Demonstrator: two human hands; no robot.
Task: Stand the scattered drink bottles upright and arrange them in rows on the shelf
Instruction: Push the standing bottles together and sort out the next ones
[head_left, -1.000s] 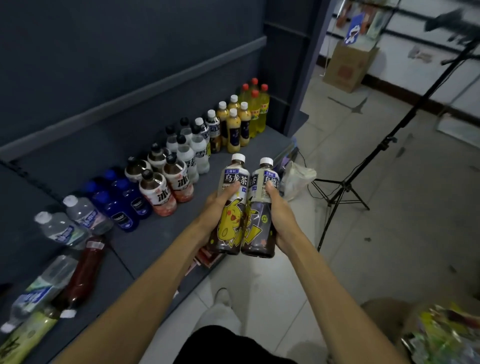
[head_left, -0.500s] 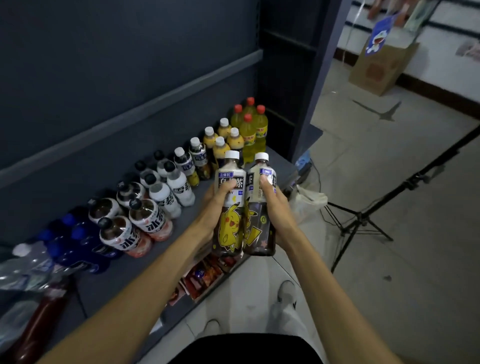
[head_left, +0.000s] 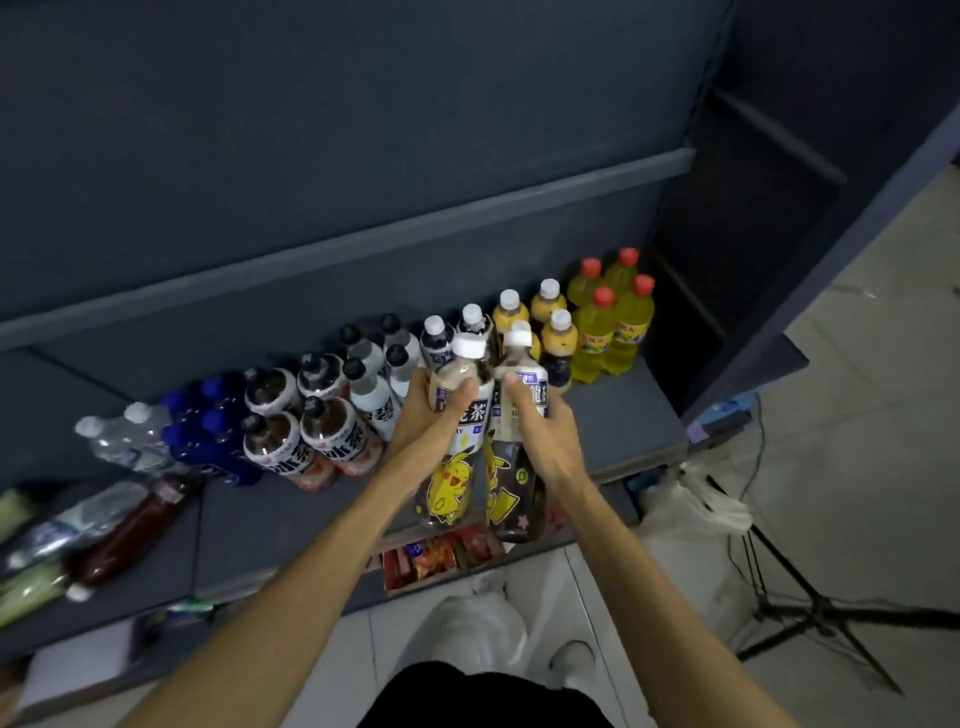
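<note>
My left hand (head_left: 434, 415) grips one oolong tea bottle (head_left: 451, 478) with a yellow cartoon label and white cap. My right hand (head_left: 540, 431) grips a second, matching tea bottle (head_left: 511, 499). Both bottles are upright, side by side, over the front of the grey shelf (head_left: 623, 415). Behind them stand rows of upright bottles: yellow red-capped ones (head_left: 610, 322), orange white-capped ones (head_left: 556, 338), clear black-capped ones (head_left: 374, 384), peach-labelled ones (head_left: 306, 441) and blue ones (head_left: 208, 441). At far left a dark red bottle (head_left: 130, 535) and several clear and green bottles (head_left: 62, 530) lie flat.
A lower shelf holds snack packets (head_left: 436, 556). A white plastic bag (head_left: 691, 509) and a black tripod (head_left: 810, 597) stand on the tiled floor at right. The shelf's dark upright panel (head_left: 753, 312) closes off its right end.
Both hands have carried the two tea bottles forward, from over the aisle floor to the shelf's front edge near the standing rows. My view has swung left and down toward the shelf.
</note>
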